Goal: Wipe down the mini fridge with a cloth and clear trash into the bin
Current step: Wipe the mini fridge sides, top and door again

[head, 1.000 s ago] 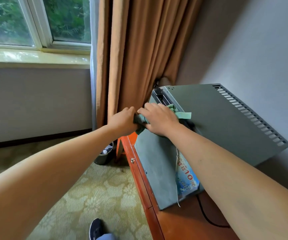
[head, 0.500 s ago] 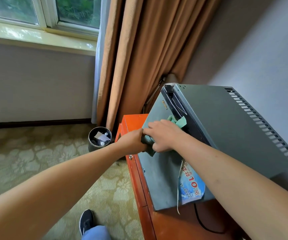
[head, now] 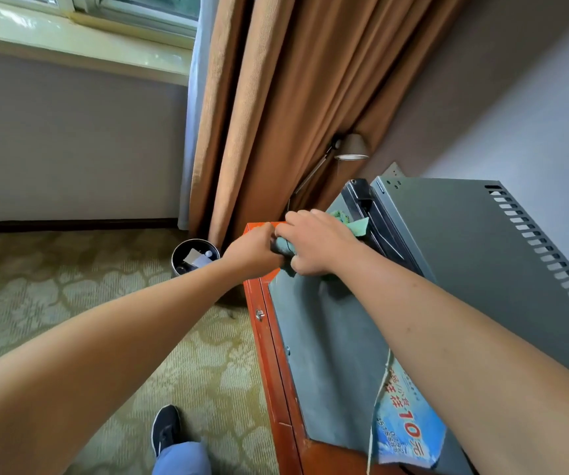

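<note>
The grey mini fridge (head: pixel 454 255) stands on a red-brown cabinet (head: pixel 269 337) by the wall, its door face (head: pixel 324 354) toward me. A green cloth (head: pixel 355 225) is bunched against the upper part of the door. My right hand (head: pixel 317 245) covers the cloth with curled fingers and presses it to the door. My left hand (head: pixel 252 252) grips the cloth's left end beside the right hand. A round dark bin (head: pixel 194 257) with paper scraps inside sits on the carpet left of the cabinet.
A blue printed sheet (head: pixel 409 433) hangs on the lower door. Orange curtains (head: pixel 276 114) fall behind the fridge, with a lamp (head: pixel 349 149) poking out. Patterned carpet (head: pixel 70 296) spreads left; my shoe (head: pixel 165 428) is near the cabinet. The window sill (head: pixel 70 39) is top left.
Both hands slid the cloth down the door's upper edge, then sideways a little. The view tilted down, so the bin and my shoe came into sight.
</note>
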{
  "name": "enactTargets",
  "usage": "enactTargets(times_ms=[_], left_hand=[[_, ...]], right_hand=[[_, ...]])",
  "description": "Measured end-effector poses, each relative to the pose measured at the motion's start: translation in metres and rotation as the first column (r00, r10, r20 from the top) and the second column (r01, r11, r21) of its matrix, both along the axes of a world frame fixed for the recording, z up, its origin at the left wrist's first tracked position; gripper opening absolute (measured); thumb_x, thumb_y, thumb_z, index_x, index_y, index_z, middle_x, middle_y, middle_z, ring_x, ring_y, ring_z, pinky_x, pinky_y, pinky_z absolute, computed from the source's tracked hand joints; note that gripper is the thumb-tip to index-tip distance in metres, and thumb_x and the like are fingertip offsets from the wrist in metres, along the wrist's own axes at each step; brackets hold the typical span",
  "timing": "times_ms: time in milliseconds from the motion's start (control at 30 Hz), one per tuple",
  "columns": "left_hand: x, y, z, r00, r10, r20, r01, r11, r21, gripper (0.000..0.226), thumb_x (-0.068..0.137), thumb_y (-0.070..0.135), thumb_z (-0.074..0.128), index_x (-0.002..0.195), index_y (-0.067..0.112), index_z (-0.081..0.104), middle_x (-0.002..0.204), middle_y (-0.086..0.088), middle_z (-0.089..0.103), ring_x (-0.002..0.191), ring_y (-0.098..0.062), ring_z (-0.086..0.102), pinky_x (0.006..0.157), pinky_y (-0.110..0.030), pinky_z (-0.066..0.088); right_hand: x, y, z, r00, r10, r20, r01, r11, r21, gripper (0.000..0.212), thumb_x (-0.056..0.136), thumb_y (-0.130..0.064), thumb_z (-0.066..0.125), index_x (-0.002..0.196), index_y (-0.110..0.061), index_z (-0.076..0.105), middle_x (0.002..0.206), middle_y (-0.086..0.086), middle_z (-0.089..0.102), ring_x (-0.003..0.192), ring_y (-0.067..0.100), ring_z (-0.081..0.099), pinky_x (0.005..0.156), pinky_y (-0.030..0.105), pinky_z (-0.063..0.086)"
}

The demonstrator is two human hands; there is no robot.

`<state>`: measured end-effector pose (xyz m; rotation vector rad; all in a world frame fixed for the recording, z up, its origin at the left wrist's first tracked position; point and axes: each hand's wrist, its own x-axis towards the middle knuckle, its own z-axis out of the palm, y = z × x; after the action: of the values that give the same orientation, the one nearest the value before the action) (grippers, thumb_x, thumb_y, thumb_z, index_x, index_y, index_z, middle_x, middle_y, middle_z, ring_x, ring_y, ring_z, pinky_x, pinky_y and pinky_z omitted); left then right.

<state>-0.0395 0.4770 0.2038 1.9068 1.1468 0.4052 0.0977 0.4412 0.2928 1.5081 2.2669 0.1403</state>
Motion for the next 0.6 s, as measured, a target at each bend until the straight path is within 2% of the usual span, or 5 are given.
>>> enactTargets(times_ms=[100, 333, 467, 600], left_hand=[[0.0, 0.019, -0.006, 0.998, 0.053, -0.018, -0.053, 0.999, 0.006, 0.053, 0.055, 0.049, 0.076, 0.093, 0.024, 0.049, 0.088, 0.008, 0.06, 0.078, -0.016, 0.061, 0.068, -0.041, 0.054], [0.0, 0.036, -0.02, 0.995, 0.1, -0.024, -0.101, 0.995, -0.022, 0.046, 0.065, 0.045, 0.072, 0.098, 0.023, 0.05, 0.091, 0.006, 0.062, 0.077, -0.015, 0.062, 0.069, -0.044, 0.055], [0.0, 0.011, -0.031, 0.999, 0.045, -0.015, -0.046, 0.997, -0.06, 0.045, 0.066, 0.039, 0.071, 0.1, 0.018, 0.051, 0.091, 0.002, 0.064, 0.081, -0.021, 0.063, 0.073, -0.048, 0.053], [-0.001, -0.041, -0.05, 0.998, -0.034, -0.047, 0.027, 0.992, -0.126, 0.051, 0.062, 0.039, 0.071, 0.104, 0.017, 0.052, 0.093, 0.001, 0.064, 0.083, -0.021, 0.063, 0.078, -0.049, 0.053]], right_hand=[[0.0, 0.025, -0.006, 1.0, 0.004, -0.005, -0.004, 1.0, 0.012, 0.05, 0.073, -0.035, 0.064, 0.122, -0.023, 0.058, 0.106, 0.002, 0.055, 0.098, 0.025, 0.057, 0.084, 0.036, 0.042], [-0.004, 0.045, -0.017, 0.997, -0.056, -0.045, 0.058, 0.997, 0.04, 0.043, 0.073, -0.035, 0.064, 0.115, -0.024, 0.061, 0.103, 0.0, 0.056, 0.098, 0.024, 0.059, 0.085, 0.035, 0.043], [-0.008, 0.014, -0.032, 0.982, -0.142, -0.126, 0.147, 0.989, 0.028, 0.043, 0.07, -0.034, 0.068, 0.112, -0.026, 0.064, 0.101, -0.002, 0.056, 0.099, 0.023, 0.06, 0.083, 0.034, 0.043], [-0.007, -0.045, -0.054, 0.972, -0.184, -0.143, 0.18, 0.983, -0.035, 0.043, 0.071, -0.035, 0.07, 0.112, -0.024, 0.063, 0.102, -0.001, 0.057, 0.096, 0.024, 0.059, 0.08, 0.035, 0.045]])
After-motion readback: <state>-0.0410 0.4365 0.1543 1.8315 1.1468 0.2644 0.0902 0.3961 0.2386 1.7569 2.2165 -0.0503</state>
